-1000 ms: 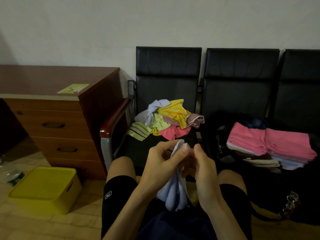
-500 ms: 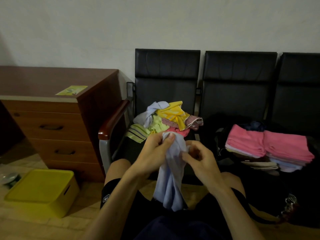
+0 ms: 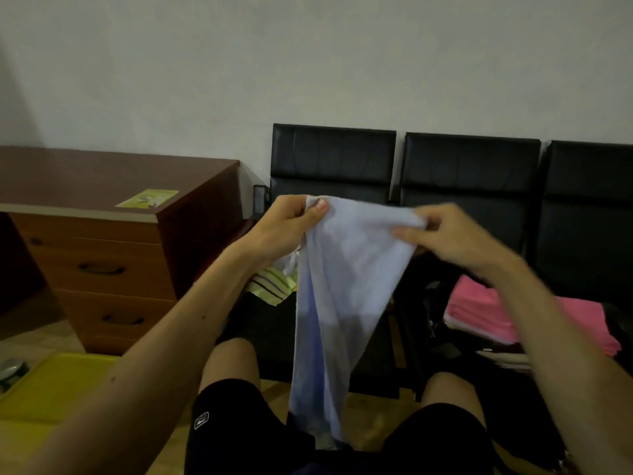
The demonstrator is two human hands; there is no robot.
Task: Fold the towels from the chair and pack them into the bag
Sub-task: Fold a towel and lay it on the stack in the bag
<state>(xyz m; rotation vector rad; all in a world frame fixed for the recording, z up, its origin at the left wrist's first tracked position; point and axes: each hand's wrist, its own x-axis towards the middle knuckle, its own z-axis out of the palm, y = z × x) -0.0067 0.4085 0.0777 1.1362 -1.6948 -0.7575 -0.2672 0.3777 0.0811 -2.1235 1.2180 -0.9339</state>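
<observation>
A pale lavender towel (image 3: 346, 279) hangs in front of me, held up by its top edge. My left hand (image 3: 287, 228) pinches its left corner between thumb and fingers. Farther right along the same edge, my right hand (image 3: 445, 234) pinches the cloth. The towel tapers downward to my lap. Behind it on the left black chair (image 3: 332, 159), only a striped yellow-green towel (image 3: 272, 287) of the loose pile shows. A stack of folded pink towels (image 3: 479, 310) lies on the dark bag (image 3: 435, 330) on the middle chair.
A brown desk with drawers (image 3: 113, 262) stands at left, a yellow-green card (image 3: 147, 198) on its top. A yellow bin (image 3: 58, 385) sits on the floor at lower left. My knees in black shorts (image 3: 233, 416) fill the bottom. Two further black chairs (image 3: 469, 186) line the wall.
Both hands have risen from lap height to chair-back height and moved apart, spreading the lavender towel's top edge. The view has tilted upward, and the towel now hides most of the pile.
</observation>
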